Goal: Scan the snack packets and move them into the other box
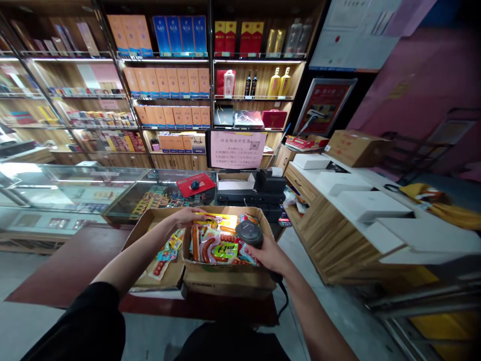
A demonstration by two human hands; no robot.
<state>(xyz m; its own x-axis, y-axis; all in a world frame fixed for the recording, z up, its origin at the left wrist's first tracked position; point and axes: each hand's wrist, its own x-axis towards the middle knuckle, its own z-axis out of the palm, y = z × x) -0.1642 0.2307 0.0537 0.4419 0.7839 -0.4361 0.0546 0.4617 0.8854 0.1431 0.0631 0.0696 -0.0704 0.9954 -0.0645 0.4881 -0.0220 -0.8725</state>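
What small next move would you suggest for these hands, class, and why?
Probably aim the scanner at the yellow packet: the left hand's fingers are at its left end, while the right hand holds the scanner near its other end.

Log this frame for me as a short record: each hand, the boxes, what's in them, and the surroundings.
left hand: at a yellow packet by the right box's far edge; grip unclear
right hand: holding a dark, corded handheld scanner over the right box
right box: cardboard, open, filled with packaged sausages
left box: cardboard, open, fewer small packets
beyond the boxes: mouse on a red mat; pink sign
background: shelves of boxes and bottles
scanner target: cannot tell
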